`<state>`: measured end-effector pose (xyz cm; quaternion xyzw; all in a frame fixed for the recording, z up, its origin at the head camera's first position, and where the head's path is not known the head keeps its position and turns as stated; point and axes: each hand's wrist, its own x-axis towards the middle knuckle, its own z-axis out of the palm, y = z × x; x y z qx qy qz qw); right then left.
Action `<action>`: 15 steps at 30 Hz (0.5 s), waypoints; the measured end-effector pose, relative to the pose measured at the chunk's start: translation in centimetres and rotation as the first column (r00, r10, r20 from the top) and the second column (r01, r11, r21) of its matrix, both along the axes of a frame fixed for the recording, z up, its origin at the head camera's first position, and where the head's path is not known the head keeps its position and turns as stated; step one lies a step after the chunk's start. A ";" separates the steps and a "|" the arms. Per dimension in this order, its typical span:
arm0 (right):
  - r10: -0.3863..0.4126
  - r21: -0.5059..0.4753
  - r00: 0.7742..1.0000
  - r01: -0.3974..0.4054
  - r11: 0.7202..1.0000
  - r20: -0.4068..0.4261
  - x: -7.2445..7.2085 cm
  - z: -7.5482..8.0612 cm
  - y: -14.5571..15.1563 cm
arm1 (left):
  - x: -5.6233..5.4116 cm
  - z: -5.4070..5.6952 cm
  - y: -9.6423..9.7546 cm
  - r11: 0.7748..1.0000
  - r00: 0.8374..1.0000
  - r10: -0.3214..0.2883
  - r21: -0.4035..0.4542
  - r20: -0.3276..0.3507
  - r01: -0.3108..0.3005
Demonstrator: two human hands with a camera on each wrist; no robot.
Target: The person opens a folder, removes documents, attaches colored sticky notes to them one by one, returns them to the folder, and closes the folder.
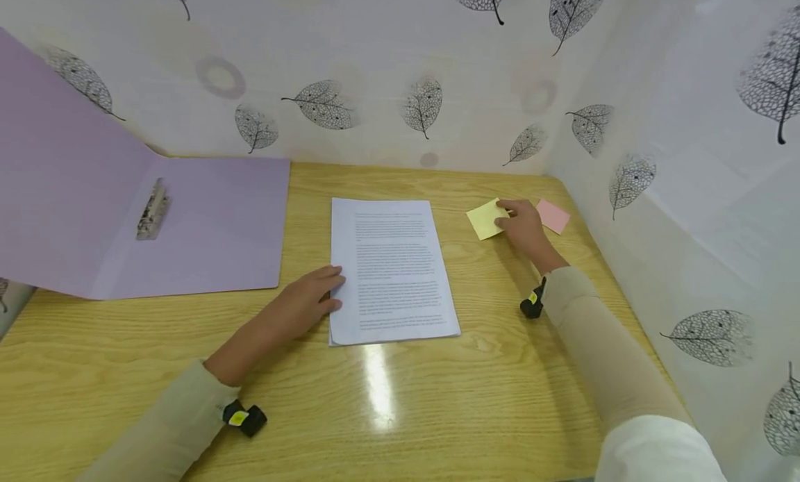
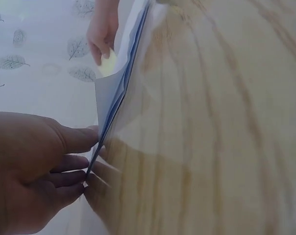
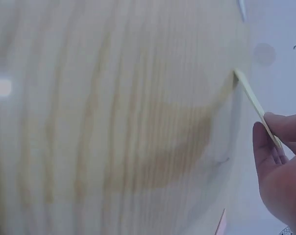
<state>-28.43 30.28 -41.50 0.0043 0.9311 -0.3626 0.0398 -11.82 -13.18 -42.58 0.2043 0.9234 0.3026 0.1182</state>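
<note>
Nearest, down at the left: a beige sleeve point(image 1: 169, 426) with a small black wrist camera point(image 1: 245, 418) strapped on. Further in, left hand point(image 1: 300, 303) lying on the wooden bench point(image 1: 437, 399), fingers long and relaxed, fingertips point(image 2: 82, 139) touching the near-left edge of the stack of printed sheets point(image 1: 389, 268). From the left wrist view, that edge slightly lifted and fanned against the fingers, thumb on top; no real curl round the paper. Stack itself lying flat in the middle of the bench, text side up, a bright glare patch on the wood just in front of it.

Over to the right: second sleeve point(image 1: 600, 343), another black wrist camera point(image 1: 532, 303) at the cuff. Beyond it, right hand point(image 1: 523, 226) out at the far right of the bench, pinching the yellow sticky note point(image 1: 487, 219) by its right edge. Right wrist view confirming it: thumb and fingers point(image 3: 280, 128) closed on the thin yellow sheet, its free end tilted up off the wood. Just right of that hand, touching distance, a pink sticky note point(image 1: 553, 216) flat on the bench.

Far left: an open lilac folder point(image 1: 206, 221), one cover flat, the other raised toward the viewer, metal clip point(image 1: 153, 210) near the fold. At the back and right, white walls printed with grey leaves point(image 1: 323, 104).
</note>
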 end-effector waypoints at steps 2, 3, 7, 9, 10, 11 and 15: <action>-0.017 -0.071 1.000 0.017 0.997 -0.001 0.5 0.3 -0.3 | 0.0 0.0 0.0 1.000 1.000 -0.004 -0.010 -0.011 0.003; -0.026 -0.111 1.000 0.027 0.993 0.004 0.8 0.5 -0.5 | -0.1 0.0 0.0 1.000 1.000 -0.004 -0.011 -0.018 0.004; -0.059 -0.281 0.998 0.064 0.958 0.027 2.3 1.5 -2.3 | -0.6 0.2 0.3 1.000 0.997 0.001 -0.006 -0.071 -0.001; -0.066 -0.353 0.997 0.075 0.932 0.035 3.0 2.0 -3.4 | -1.0 0.3 0.6 0.999 0.997 0.023 0.029 -0.075 -0.020; -0.071 -0.389 0.997 0.081 0.918 0.041 3.4 2.2 -4.0 | -1.2 0.5 0.9 0.998 0.997 0.039 0.050 -0.068 -0.035; -0.075 -0.422 0.996 0.089 0.902 0.049 3.7 2.3 -4.6 | -1.5 0.6 1.1 0.995 0.997 0.058 0.081 -0.052 -0.053; -0.085 -0.552 0.993 0.113 0.826 0.077 5.0 2.5 -7.5 | -2.6 1.0 2.5 0.956 0.990 0.133 0.258 0.046 -0.141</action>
